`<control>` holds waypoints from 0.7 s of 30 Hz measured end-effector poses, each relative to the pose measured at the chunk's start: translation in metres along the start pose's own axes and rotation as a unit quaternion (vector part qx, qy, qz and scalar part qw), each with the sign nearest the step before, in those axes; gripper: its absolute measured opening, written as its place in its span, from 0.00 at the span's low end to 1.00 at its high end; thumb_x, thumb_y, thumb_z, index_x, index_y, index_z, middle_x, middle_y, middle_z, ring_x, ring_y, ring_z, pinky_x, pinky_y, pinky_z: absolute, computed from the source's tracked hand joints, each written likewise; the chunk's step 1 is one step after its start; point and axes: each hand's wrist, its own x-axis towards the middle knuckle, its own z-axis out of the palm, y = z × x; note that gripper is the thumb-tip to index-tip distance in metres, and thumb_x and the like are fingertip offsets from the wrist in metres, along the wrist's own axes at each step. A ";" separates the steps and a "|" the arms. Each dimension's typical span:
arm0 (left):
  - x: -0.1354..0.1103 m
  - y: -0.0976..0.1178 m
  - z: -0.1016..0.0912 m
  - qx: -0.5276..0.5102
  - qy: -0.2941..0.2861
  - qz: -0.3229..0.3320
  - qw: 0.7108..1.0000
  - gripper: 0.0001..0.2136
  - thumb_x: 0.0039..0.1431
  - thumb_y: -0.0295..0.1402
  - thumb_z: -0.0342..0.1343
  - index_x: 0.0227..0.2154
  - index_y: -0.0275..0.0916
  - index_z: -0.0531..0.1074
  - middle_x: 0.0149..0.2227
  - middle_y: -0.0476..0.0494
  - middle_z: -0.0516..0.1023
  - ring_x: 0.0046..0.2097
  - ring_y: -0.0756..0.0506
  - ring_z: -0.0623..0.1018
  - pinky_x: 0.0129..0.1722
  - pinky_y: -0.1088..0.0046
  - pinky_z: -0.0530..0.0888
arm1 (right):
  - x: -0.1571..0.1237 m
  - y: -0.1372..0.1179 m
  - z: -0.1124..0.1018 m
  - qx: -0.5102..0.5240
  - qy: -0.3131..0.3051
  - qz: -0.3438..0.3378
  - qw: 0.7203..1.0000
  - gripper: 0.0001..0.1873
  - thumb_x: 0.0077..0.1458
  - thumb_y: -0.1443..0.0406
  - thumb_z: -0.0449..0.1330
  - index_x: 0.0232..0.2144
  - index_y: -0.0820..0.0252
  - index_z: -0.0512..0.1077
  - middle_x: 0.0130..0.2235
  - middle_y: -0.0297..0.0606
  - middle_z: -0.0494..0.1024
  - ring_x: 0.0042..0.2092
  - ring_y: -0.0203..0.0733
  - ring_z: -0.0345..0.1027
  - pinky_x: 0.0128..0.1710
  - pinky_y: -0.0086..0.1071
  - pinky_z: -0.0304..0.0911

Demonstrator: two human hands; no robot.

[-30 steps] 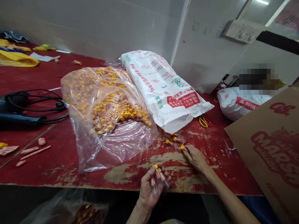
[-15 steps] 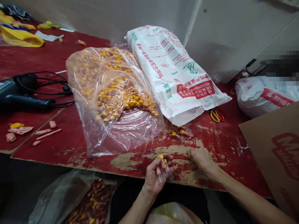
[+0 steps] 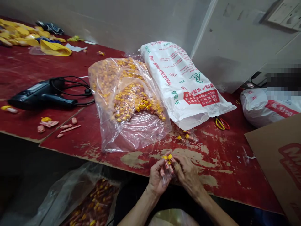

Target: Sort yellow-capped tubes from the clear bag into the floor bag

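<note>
The left hand [image 3: 157, 177] lies palm up, its fingers curled around a small bunch of clear plastic tubes with yellow caps [image 3: 168, 166] and pinkish-red contents. The right hand [image 3: 188, 174] comes in from the other side, its fingers against the capped end of the bunch; whether it grips the tubes or only touches them, I cannot tell. Both hands are at the near edge of the desk [image 3: 218, 160], a red-painted board worn down to bare wood in patches.

Farther in, a few loose capped tubes [image 3: 187, 136] lie on the desk, just below the end of a white woven sack [image 3: 183, 84] printed in red and green. Beside that sack slumps a large clear plastic bag [image 3: 128, 103] heaped with many more tubes. Scissors with yellow and red handles [image 3: 222, 124] lie to the right of the sack. On the left of the desk are a black heat gun [image 3: 42, 95] with a looped cord [image 3: 70, 83] and some scattered pink pieces [image 3: 58, 127]. A second clear plastic bag [image 3: 94, 201] full of tubes sits below the desk edge, and a cardboard box [image 3: 277, 163] stands at the right.
</note>
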 end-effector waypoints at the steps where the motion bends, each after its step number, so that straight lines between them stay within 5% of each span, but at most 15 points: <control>1: -0.001 0.002 -0.001 -0.001 -0.001 0.002 1.000 0.16 0.56 0.26 0.49 0.48 0.34 0.69 0.38 0.37 0.79 0.35 0.45 0.79 0.35 0.69 0.76 | 0.001 -0.004 0.003 -0.012 0.014 -0.041 0.999 0.16 0.64 0.59 0.46 0.45 0.58 0.69 0.42 0.41 0.73 0.43 0.41 0.67 0.43 0.33 0.62; 3: -0.006 0.007 -0.004 0.010 -0.015 0.010 1.000 0.16 0.56 0.27 0.50 0.48 0.33 0.69 0.37 0.37 0.79 0.35 0.43 0.79 0.34 0.66 0.76 | 0.011 -0.001 0.003 -0.050 0.051 -0.089 0.993 0.16 0.64 0.60 0.45 0.44 0.60 0.70 0.43 0.43 0.71 0.45 0.43 0.65 0.45 0.35 0.61; 6: -0.020 0.023 -0.014 0.037 -0.033 0.046 0.998 0.14 0.54 0.29 0.52 0.44 0.32 0.71 0.35 0.37 0.79 0.34 0.40 0.79 0.35 0.60 0.77 | 0.037 0.023 -0.003 -0.157 0.087 -0.077 0.981 0.17 0.63 0.62 0.45 0.45 0.65 0.69 0.44 0.47 0.69 0.46 0.46 0.63 0.45 0.36 0.60; 10: -0.056 0.066 -0.042 0.030 0.004 0.162 0.986 0.12 0.50 0.30 0.55 0.38 0.31 0.73 0.35 0.35 0.79 0.35 0.39 0.79 0.34 0.60 0.77 | 0.073 0.061 -0.001 -0.373 0.021 -0.034 0.927 0.15 0.60 0.60 0.51 0.39 0.65 0.72 0.41 0.49 0.70 0.41 0.49 0.62 0.39 0.38 0.56; 13: -0.094 0.103 -0.080 0.020 0.090 0.295 0.951 0.11 0.49 0.29 0.54 0.36 0.31 0.73 0.34 0.35 0.79 0.33 0.39 0.79 0.32 0.60 0.77 | 0.087 0.076 0.008 -0.443 0.022 -0.034 0.896 0.14 0.59 0.60 0.53 0.37 0.64 0.72 0.42 0.50 0.70 0.41 0.52 0.61 0.35 0.38 0.52; 16: -0.125 0.128 -0.124 0.006 0.239 0.380 0.894 0.08 0.48 0.27 0.52 0.32 0.33 0.72 0.32 0.36 0.78 0.32 0.40 0.79 0.34 0.60 0.77 | 0.086 0.074 0.011 -0.441 0.022 -0.059 0.895 0.13 0.59 0.60 0.53 0.38 0.64 0.72 0.40 0.49 0.72 0.40 0.51 0.62 0.35 0.37 0.50; 18: -0.133 0.137 -0.150 0.011 0.339 0.386 0.858 0.03 0.46 0.26 0.51 0.26 0.35 0.70 0.26 0.40 0.77 0.29 0.41 0.78 0.33 0.61 0.77 | 0.077 0.066 0.006 -0.413 -0.020 -0.079 0.907 0.14 0.61 0.60 0.51 0.38 0.64 0.71 0.36 0.46 0.73 0.38 0.47 0.64 0.35 0.35 0.51; 21: -0.128 0.143 -0.178 0.050 0.380 0.361 0.850 0.06 0.43 0.25 0.52 0.18 0.38 0.61 0.13 0.50 0.66 0.18 0.45 0.71 0.27 0.62 0.75 | 0.062 0.056 -0.010 -0.341 -0.091 -0.071 0.933 0.15 0.64 0.61 0.47 0.41 0.61 0.71 0.34 0.40 0.74 0.33 0.39 0.66 0.31 0.31 0.51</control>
